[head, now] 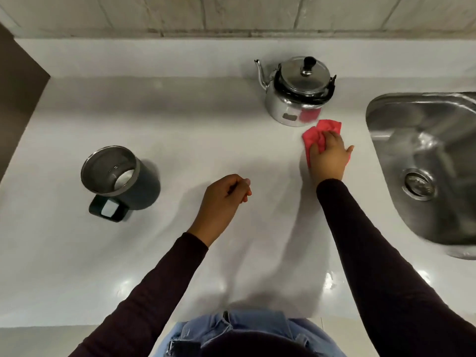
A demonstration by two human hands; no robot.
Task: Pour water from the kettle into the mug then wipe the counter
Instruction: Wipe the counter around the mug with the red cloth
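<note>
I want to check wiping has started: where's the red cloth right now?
The red cloth lies on the counter under the right hand, just in front of the kettle, left of the sink.

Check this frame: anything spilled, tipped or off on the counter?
Nothing stands out. The kettle sits upright with its lid on, and the mug stands upright, well apart from it. The right hand presses a red cloth flat on the counter; the left hand is empty. No puddle is visible.
</note>
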